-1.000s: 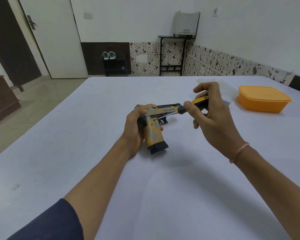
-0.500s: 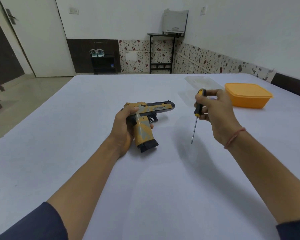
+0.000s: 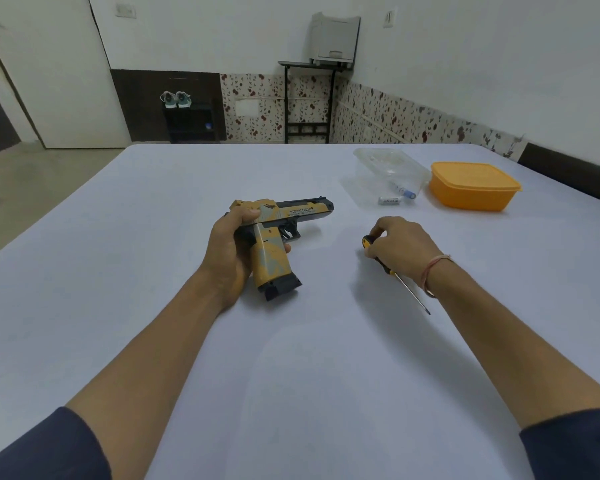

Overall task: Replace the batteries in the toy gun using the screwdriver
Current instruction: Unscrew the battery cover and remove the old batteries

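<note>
On the counter, toy gun lies on its side, left grip wrapped round its handle. Right of the gun, right grip closed round the screwdriver handle (shaft pointing toward the person).

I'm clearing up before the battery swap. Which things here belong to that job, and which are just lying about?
For the job:
toy gun, held by the left hand
screwdriver, held by the right hand
batteries in the clear tub

Lying about, as far as I can tell:
orange box, lid on
shoes
printer
</note>
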